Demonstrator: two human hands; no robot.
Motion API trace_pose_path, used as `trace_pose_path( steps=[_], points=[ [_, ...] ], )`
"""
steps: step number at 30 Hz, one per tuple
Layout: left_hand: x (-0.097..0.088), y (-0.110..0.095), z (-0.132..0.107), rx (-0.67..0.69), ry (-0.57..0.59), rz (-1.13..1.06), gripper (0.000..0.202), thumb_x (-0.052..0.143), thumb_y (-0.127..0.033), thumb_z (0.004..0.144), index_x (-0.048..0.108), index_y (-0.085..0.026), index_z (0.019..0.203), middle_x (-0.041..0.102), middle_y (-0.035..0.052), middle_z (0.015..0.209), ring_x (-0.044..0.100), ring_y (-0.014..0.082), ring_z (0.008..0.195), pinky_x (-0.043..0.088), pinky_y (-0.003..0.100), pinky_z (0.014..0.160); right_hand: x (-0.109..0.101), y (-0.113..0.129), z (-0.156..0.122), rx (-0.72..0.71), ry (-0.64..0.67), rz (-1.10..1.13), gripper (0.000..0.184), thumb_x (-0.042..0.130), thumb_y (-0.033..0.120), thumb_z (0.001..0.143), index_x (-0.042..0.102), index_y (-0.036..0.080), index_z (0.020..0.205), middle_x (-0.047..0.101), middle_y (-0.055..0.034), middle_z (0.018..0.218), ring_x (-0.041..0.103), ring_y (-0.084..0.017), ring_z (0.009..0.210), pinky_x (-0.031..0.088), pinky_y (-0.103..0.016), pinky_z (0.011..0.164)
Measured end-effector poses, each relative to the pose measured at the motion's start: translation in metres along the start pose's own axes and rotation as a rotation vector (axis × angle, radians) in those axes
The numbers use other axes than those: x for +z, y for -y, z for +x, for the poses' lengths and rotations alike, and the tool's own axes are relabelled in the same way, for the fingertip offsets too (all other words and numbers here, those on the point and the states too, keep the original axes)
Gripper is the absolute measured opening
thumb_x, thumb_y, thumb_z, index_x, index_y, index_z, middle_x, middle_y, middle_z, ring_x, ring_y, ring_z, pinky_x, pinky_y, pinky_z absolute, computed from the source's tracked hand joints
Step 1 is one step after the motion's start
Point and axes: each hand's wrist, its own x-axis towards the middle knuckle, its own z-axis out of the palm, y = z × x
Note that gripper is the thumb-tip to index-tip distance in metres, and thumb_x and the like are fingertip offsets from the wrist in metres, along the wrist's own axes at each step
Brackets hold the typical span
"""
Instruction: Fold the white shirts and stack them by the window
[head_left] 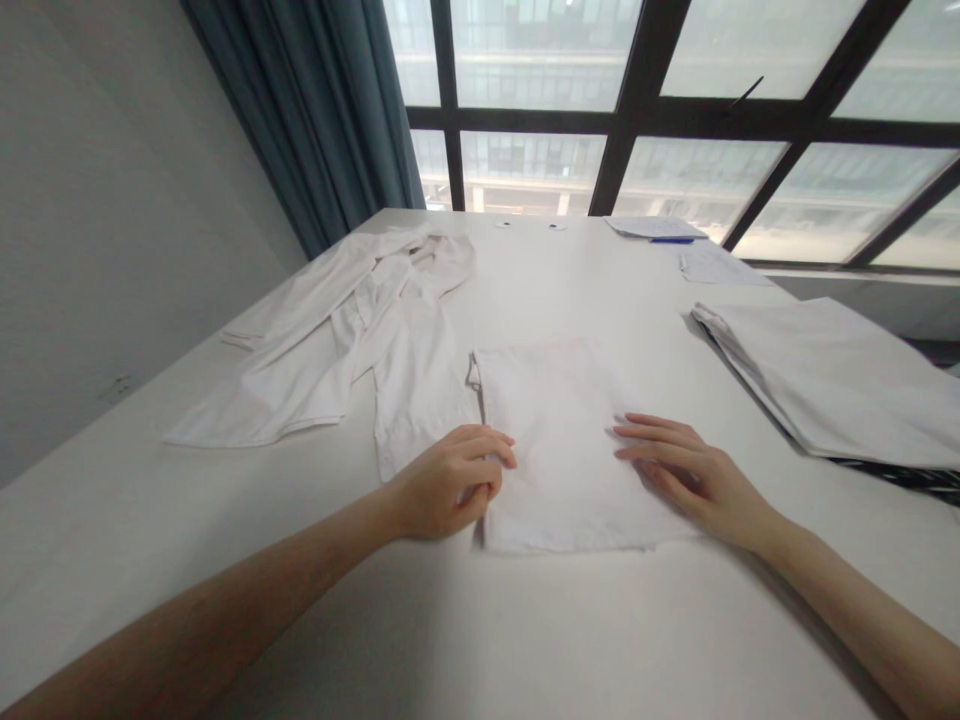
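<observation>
A folded white garment [559, 450] lies flat on the white table in front of me, its near edge roughly straight. At its left edge, my left hand [457, 480] is closed, with curled fingers that pinch the cloth there. My right hand [686, 470] rests on the right side of the garment, fingers stretched out and slightly apart. A loop or fold of cloth sticks out at the garment's far left corner. To the left lies a loosely spread white shirt [405, 340], rumpled, with one sleeve reaching close to my left hand.
A larger folded white cloth [832, 370] lies at the right over something black-and-white. Papers [652, 228] and a blue pen [671, 240] are at the far right of the table [525, 630]. A blue curtain [315, 110] and windows stand behind.
</observation>
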Motion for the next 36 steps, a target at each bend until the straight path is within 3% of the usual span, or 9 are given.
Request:
trace_pose_path(
  steps=[4,8,11,14,17,26,36],
  points=[
    [0.001,0.001,0.0,0.004,-0.019,0.042,0.024,0.044,-0.001,0.081,0.051,-0.018,0.066,0.067,0.0061,0.101,0.06,0.0194,0.109,0.046,0.035,0.097,0.0,0.01,0.002,-0.099,0.123,-0.033,0.033,0.051,0.017,0.093,0.064,0.028,0.122,0.063,-0.005,0.133,0.049,-0.023,0.132,0.045,-0.044,0.104],
    [0.002,-0.001,0.0,0.036,-0.006,0.106,0.022,0.044,-0.001,0.081,0.057,-0.018,0.078,0.066,0.0073,0.098,0.06,0.0188,0.105,0.045,0.036,0.098,0.0,0.013,0.003,-0.109,0.228,-0.093,0.038,0.05,0.021,0.095,0.059,0.029,0.131,0.058,-0.0049,0.14,0.045,-0.024,0.135,0.041,-0.046,0.107],
    [0.003,-0.008,0.001,0.09,0.11,0.161,0.02,0.05,-0.01,0.087,0.061,-0.018,0.102,0.066,0.0102,0.114,0.057,0.0212,0.116,0.036,0.043,0.11,-0.001,0.015,0.003,-0.105,0.282,-0.137,0.041,0.051,0.027,0.096,0.055,0.03,0.137,0.053,-0.0046,0.145,0.042,-0.025,0.138,0.039,-0.048,0.109],
    [0.002,-0.013,0.001,0.12,0.278,0.171,0.038,0.06,-0.029,0.088,0.056,-0.021,0.125,0.056,0.0119,0.138,0.045,0.0277,0.135,0.023,0.051,0.117,-0.001,0.017,0.003,-0.118,0.325,-0.19,0.047,0.052,0.034,0.096,0.049,0.03,0.142,0.047,-0.0055,0.15,0.039,-0.027,0.14,0.037,-0.051,0.11],
    [0.002,-0.013,0.002,0.129,0.351,0.178,0.054,0.065,-0.045,0.085,0.052,-0.025,0.133,0.047,0.0126,0.148,0.035,0.0335,0.142,0.02,0.055,0.117,-0.001,0.02,0.002,-0.141,0.346,-0.241,0.053,0.053,0.041,0.095,0.044,0.029,0.146,0.043,-0.0079,0.152,0.037,-0.028,0.141,0.035,-0.054,0.11],
    [0.006,-0.014,0.0,0.192,0.26,0.152,0.01,0.059,-0.017,0.083,0.057,-0.019,0.093,0.061,0.0111,0.133,0.044,0.0247,0.137,0.025,0.042,0.118,0.002,0.023,0.002,-0.21,0.33,-0.206,0.068,0.061,0.053,0.088,0.042,0.025,0.147,0.042,-0.0126,0.152,0.038,-0.03,0.14,0.034,-0.054,0.111],
    [0.008,-0.013,0.002,0.151,0.229,0.143,0.015,0.049,-0.007,0.086,0.059,-0.018,0.083,0.065,0.0093,0.127,0.05,0.0219,0.132,0.029,0.039,0.117,0.003,0.03,0.003,-0.216,0.336,-0.127,0.054,0.059,0.036,0.09,0.05,0.025,0.142,0.046,-0.01,0.15,0.04,-0.026,0.139,0.037,-0.047,0.111]
  ],
)
